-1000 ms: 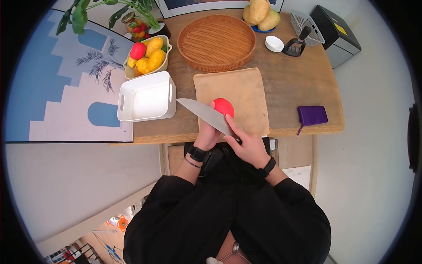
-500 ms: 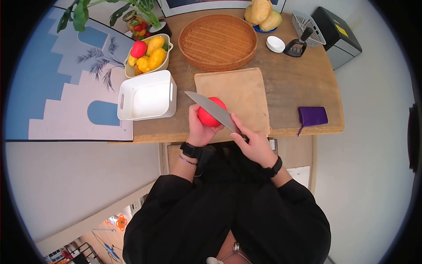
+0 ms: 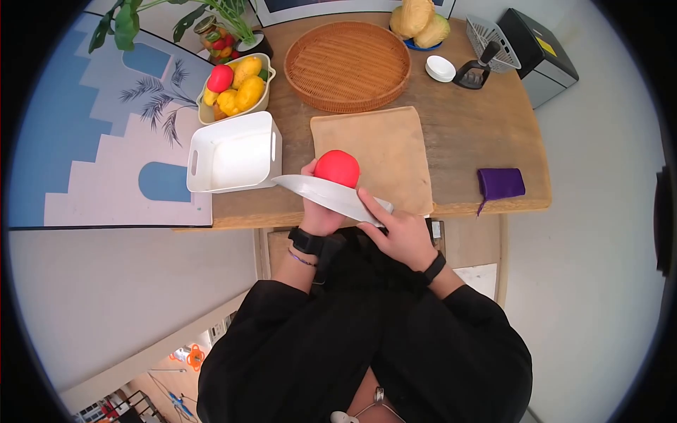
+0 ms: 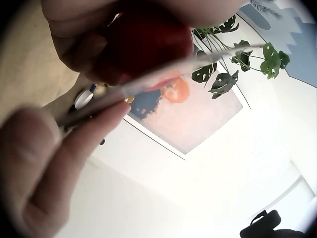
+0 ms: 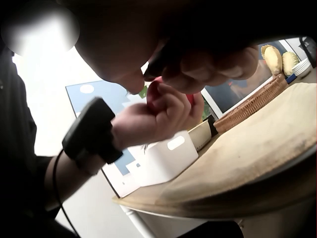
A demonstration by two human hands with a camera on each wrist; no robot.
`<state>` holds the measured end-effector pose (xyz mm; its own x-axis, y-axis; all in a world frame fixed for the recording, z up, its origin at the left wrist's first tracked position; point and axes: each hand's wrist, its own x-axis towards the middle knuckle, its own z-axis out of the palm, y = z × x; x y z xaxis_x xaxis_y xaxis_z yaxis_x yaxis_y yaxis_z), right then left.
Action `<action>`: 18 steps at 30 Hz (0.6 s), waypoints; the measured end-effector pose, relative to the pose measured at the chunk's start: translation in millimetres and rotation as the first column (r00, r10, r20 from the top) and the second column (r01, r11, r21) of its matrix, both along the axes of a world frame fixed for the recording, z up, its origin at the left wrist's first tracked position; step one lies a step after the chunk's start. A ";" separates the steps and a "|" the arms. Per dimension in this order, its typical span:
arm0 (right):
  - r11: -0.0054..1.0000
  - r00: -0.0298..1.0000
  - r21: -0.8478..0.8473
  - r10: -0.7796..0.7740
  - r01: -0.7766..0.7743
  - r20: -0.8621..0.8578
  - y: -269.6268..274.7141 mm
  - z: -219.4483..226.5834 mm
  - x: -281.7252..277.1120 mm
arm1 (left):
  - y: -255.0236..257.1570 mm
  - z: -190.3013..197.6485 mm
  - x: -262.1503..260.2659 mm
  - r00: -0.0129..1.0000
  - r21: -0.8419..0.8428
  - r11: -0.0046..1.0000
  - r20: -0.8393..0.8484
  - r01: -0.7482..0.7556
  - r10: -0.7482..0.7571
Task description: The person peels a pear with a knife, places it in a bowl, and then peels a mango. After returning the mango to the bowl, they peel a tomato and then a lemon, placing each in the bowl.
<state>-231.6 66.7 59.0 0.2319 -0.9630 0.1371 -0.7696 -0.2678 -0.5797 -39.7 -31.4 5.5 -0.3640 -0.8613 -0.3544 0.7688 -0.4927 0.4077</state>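
My left hand holds a smooth, red, round fruit over the near left part of a tan cutting board. My right hand grips a large kitchen knife, its tip pointing left. In the head view the broad blade overlaps the near side of the fruit and part of the left hand. The left wrist view has the blade edge-on, crossing right by the dark red fruit. Curled left fingers wrap the fruit in the right wrist view; the knife handle is mostly hidden.
Left of the board stands a white bin, with a cream basket of yellow and red produce behind it. A round wicker tray lies beyond the board. Rightward are a purple pouch, a white bowl and a black-handled tool.
The left hand and fruit have shifted left. Half a second ago the blade lay across the fruit's top; now it has moved toward the body, tip lower, broad face showing brighter.
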 end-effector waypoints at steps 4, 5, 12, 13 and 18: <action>0.988 0.991 -0.082 -0.134 0.134 0.005 -10.0 -27.8 1.6 | 9.1 21.1 -2.0 0.982 0.089 0.993 -0.181 0.076 -0.059; 0.971 0.972 -0.087 -0.215 0.224 0.100 -16.4 -34.0 -1.7 | 8.3 22.8 1.0 0.979 0.042 0.992 -0.170 0.119 -0.110; 0.944 0.853 0.079 -0.325 0.322 0.409 -31.5 -29.2 -17.8 | 8.9 47.6 2.0 0.963 0.051 0.983 -0.218 0.174 -0.159; 0.945 0.855 0.077 -0.321 0.319 0.408 -29.1 -25.8 -16.0 | 7.0 43.2 1.7 0.963 0.050 0.984 -0.219 0.171 -0.156; 0.993 0.994 -0.118 0.013 0.000 0.110 -8.1 0.3 -5.9 | 16.2 73.6 -35.2 0.995 0.298 0.950 0.054 -0.096 0.084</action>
